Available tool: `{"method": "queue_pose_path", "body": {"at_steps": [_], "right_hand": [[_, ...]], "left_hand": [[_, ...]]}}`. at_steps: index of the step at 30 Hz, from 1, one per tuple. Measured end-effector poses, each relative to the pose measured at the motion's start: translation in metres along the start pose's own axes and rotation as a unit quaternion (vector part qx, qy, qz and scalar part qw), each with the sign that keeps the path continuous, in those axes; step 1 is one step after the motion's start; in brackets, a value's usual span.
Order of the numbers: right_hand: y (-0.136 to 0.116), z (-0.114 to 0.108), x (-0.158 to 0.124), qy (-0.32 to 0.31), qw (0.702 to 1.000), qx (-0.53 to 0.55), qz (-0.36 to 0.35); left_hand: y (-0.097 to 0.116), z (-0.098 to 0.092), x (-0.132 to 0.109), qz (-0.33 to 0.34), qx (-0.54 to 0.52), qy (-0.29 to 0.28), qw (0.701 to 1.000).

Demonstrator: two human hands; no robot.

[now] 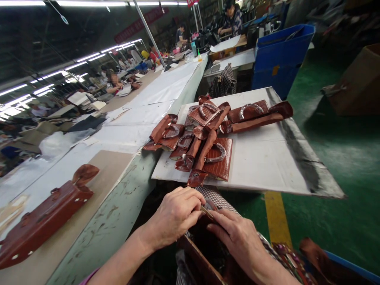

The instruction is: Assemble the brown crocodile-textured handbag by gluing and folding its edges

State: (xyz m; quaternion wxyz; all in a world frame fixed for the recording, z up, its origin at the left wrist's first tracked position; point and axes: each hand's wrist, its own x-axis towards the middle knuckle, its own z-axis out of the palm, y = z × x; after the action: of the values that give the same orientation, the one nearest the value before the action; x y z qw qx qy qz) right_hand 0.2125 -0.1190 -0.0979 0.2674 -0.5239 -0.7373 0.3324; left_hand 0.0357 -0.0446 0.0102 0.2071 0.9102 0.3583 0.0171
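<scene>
A brown handbag (199,255) rests in my lap, its mouth facing up and its inside dark. My left hand (177,213) pinches the far part of its rim between thumb and bent fingers. Right beside it, my right hand (242,234) grips the same rim, thumb inside and fingers over the edge. A narrow strip of that edge shows between the two hands. The lower part of the bag is hidden by my arms and the frame's bottom. Just beyond my hands, several brown crocodile-pattern bag pieces (221,166) with plastic-wrapped handles lie piled up.
A white board (261,158) carries the pile. At left, a finished-looking brown bag (50,215) lies on the long table (118,162). Blue bins (277,59) stand at the back right, a carton (358,85) beyond. Co-workers (233,19) sit farther off.
</scene>
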Motion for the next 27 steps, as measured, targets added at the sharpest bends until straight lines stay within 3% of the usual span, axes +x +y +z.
{"method": "queue_pose_path", "body": {"at_steps": [11, 16, 19, 22, 27], "right_hand": [[-0.003, -0.004, -0.002, 0.055, 0.996, 0.055, -0.049], [-0.006, -0.008, 0.006, -0.019, 0.990, 0.135, -0.045], [-0.005, -0.005, 0.013, -0.045, 0.993, 0.098, -0.045], [-0.005, 0.000, 0.016, -0.030, 0.997, 0.027, -0.062], [-0.008, 0.003, 0.014, -0.010, 0.998, 0.016, -0.063]], "left_hand": [[0.008, 0.000, 0.008, -0.015, 0.015, -0.013, 1.000], [0.014, 0.000, 0.003, -0.017, -0.001, 0.003, 1.000], [0.016, -0.001, 0.000, -0.024, -0.008, 0.009, 1.000], [0.016, -0.006, -0.003, -0.046, -0.023, -0.002, 0.999], [0.017, -0.016, -0.008, -0.102, -0.013, -0.033, 0.994]]}}
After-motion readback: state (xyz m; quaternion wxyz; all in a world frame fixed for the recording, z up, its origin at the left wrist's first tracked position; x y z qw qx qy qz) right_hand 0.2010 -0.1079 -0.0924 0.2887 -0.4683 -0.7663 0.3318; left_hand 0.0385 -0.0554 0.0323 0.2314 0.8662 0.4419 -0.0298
